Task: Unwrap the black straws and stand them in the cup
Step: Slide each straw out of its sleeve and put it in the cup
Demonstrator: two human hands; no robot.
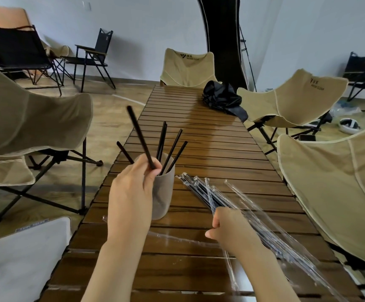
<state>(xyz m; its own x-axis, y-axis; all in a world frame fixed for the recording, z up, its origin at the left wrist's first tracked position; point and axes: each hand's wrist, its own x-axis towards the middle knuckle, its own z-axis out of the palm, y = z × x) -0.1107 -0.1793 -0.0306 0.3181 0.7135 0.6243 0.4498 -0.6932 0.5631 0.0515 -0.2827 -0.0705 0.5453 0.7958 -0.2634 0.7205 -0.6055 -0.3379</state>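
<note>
The step in hand looks like the placing of 1 unwrapped straw: the left hand (133,184) holds a bare black straw (140,136) tilted up and away to the left. Its grip pinches the straw's lower end between thumb and fingertips, right over the mouth of the cup (165,197). The beige cup stands near the left edge of the surface (209,149), toward its near end, and 4 or 5 standing straws (172,149) lean apart inside it. The right hand (227,229) lies toward the near right of the surface, its grip curled round the near part of a bundle of wrapped straws (201,190) that runs aslant from just beside the cup toward the near right corner. The next move probably calls for tipping the held straw's lower end down past the rim without knocking the leaning ones, then drawing 1 sleeve from the bundle. Empty clear wrappers (177,237) lie flat across the near part of the slatted wooden surface. A crumpled black bag (221,98) sits by the far right corner. Beige folding chairs (290,99) ring the surface, and a black folding chair (94,55) stands by the pale wall on a wood floor.
</note>
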